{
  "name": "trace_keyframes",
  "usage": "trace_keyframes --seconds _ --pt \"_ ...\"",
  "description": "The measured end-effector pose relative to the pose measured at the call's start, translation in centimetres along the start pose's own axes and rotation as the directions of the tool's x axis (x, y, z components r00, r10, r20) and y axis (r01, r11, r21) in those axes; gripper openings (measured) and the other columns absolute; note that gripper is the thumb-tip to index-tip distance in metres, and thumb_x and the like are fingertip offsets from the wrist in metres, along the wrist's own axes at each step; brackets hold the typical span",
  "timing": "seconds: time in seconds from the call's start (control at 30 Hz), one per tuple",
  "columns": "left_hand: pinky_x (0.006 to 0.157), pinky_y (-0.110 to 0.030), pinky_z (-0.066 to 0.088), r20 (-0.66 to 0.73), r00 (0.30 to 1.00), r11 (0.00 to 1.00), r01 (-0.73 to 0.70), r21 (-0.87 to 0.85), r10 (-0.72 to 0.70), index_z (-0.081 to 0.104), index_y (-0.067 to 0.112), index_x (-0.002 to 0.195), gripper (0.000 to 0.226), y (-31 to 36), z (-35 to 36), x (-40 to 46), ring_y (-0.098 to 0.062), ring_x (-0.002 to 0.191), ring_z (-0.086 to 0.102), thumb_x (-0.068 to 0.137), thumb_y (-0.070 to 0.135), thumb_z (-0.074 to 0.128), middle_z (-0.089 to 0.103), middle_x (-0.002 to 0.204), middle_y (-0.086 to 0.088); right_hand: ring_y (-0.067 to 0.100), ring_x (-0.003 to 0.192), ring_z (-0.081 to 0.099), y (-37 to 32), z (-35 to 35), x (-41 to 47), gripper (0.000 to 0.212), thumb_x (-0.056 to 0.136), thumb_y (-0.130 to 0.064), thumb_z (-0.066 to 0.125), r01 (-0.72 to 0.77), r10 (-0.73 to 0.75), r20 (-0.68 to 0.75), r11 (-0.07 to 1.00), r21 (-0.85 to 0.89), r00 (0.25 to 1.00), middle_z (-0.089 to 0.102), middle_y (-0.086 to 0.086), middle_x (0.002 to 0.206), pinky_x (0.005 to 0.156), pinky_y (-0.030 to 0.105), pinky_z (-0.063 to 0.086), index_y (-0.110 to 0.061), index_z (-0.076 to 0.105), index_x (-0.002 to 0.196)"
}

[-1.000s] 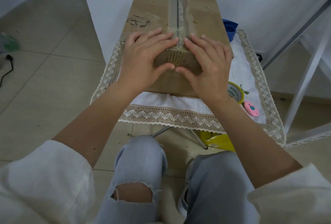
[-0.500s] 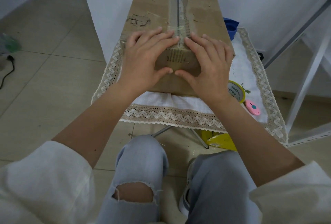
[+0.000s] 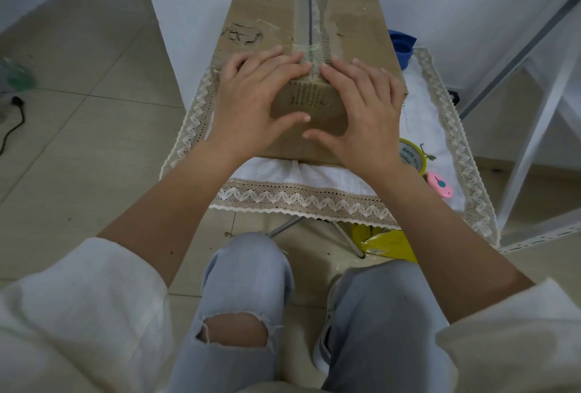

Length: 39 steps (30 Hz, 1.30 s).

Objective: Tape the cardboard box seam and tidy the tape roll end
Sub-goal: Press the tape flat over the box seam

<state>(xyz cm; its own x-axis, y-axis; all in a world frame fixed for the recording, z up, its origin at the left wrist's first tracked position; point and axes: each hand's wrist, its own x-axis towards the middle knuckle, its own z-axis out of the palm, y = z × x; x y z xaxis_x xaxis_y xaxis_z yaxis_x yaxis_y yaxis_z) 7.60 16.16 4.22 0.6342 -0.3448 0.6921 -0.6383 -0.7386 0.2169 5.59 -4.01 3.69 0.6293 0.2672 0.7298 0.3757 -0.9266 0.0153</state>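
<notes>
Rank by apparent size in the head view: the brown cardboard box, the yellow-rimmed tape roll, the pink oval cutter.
1. Brown cardboard box, largest by far.
2. Yellow-rimmed tape roll, partly hidden behind the right wrist.
3. Pink oval cutter, smallest, though close to the roll's visible part.

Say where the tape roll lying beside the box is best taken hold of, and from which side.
The tape roll lies flat on the cloth, half hidden behind the right hand and wrist. Probably best gripped by the right hand from above: thumb in the open core, fingers over the yellow outer rim on the side away from the cardboard box, near the pink cutter.
</notes>
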Motion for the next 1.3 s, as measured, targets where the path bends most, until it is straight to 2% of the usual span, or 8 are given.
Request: trace_keyframes --seconds 0.13,0.23,0.4,0.57,0.67,0.77,0.9,1.3 --pt "0.107 -0.036 0.024 -0.038 0.999 1.000 0.002 0.017 -0.002 0.063 0.022 0.130 0.068 0.1 0.6 0.0 -0.021 0.135 0.053 0.073 0.058 0.075 0.062 0.140 0.004 0.019 0.130 0.049 0.0 0.2 0.0 0.070 0.079 -0.067 0.065 -0.009 0.010 -0.043 1.000 0.015 0.999 0.055 -0.006 0.140 0.109 0.038 0.026 -0.023 0.057 0.134" --pt "0.106 -0.035 0.024 -0.047 0.999 1.000 -0.003 0.027 0.004 0.064 0.021 0.129 0.071 0.1 0.6 -0.1 -0.022 0.134 0.054 0.070 0.057 0.078 0.062 0.140 0.004 0.019 0.130 0.050 0.0 0.2 -0.1 0.067 0.080 -0.064 0.066 -0.021 0.023 -0.058 0.999 0.028 0.998 0.056 -0.008 0.139 0.108 0.038 0.027 -0.024 0.058 0.133" --pt "0.106 -0.035 0.022 -0.010 1.000 0.999 0.007 0.047 -0.007 0.061 0.022 0.132 0.079 0.1 0.5 -0.1 -0.023 0.136 0.051 0.063 0.050 0.084 0.059 0.143 0.003 0.019 0.131 0.048 0.0 0.1 0.0 0.070 0.074 -0.057 0.073 -0.036 0.038 -0.026 0.998 0.051 0.999 0.056 -0.008 0.140 0.108 0.040 0.028 -0.024 0.057 0.134" --pt "0.107 -0.032 0.019 0.055 0.997 0.998 0.043 0.044 -0.045 0.058 0.023 0.135 0.085 0.3 -0.2 0.0 -0.023 0.139 0.047 0.058 0.043 0.088 0.056 0.146 0.004 0.019 0.134 0.043 0.5 -0.5 -0.1 0.092 0.057 -0.045 0.084 -0.003 0.002 0.094 1.000 0.014 0.996 0.050 -0.007 0.146 0.110 0.036 0.020 -0.024 0.049 0.140" --pt "0.105 -0.025 0.015 0.096 0.993 0.998 0.069 0.001 -0.069 0.057 0.026 0.135 0.086 0.3 -0.5 0.1 -0.019 0.140 0.045 0.057 0.041 0.089 0.056 0.146 0.006 0.018 0.134 0.044 0.5 -0.9 0.0 0.088 0.062 -0.056 0.079 0.006 -0.010 0.099 0.999 0.037 0.995 0.050 -0.008 0.145 0.110 0.036 0.022 -0.025 0.050 0.139" --pt "0.103 -0.024 0.017 0.074 0.993 0.994 0.095 -0.060 -0.091 0.061 0.029 0.132 0.072 0.4 -0.5 0.2 -0.015 0.138 0.047 0.068 0.052 0.082 0.059 0.143 0.010 0.017 0.131 0.049 0.3 -0.9 0.1 0.066 0.080 -0.063 0.066 -0.009 0.007 0.019 0.994 0.106 1.000 0.055 -0.008 0.141 0.108 0.037 0.027 -0.025 0.057 0.134" --pt "0.101 -0.022 0.018 0.032 0.992 0.985 0.127 -0.114 -0.124 0.066 0.030 0.127 0.045 0.6 -0.6 0.6 -0.013 0.136 0.049 0.087 0.050 0.067 0.062 0.138 0.011 0.017 0.125 0.054 0.1 -0.4 0.4 0.044 0.090 -0.049 0.063 -0.048 0.056 -0.059 0.990 0.134 0.997 0.061 -0.010 0.134 0.104 0.037 0.031 -0.026 0.063 0.127" --pt "0.101 -0.021 0.016 0.052 0.984 0.972 0.176 -0.157 -0.169 0.067 0.028 0.127 0.039 0.9 -0.9 0.8 -0.014 0.136 0.049 0.090 0.038 0.066 0.063 0.138 0.009 0.019 0.124 0.053 -0.1 -0.6 0.4 0.039 0.090 -0.033 0.065 -0.073 0.081 -0.039 0.980 0.188 0.996 0.062 -0.008 0.134 0.103 0.040 0.030 -0.024 0.063 0.127"
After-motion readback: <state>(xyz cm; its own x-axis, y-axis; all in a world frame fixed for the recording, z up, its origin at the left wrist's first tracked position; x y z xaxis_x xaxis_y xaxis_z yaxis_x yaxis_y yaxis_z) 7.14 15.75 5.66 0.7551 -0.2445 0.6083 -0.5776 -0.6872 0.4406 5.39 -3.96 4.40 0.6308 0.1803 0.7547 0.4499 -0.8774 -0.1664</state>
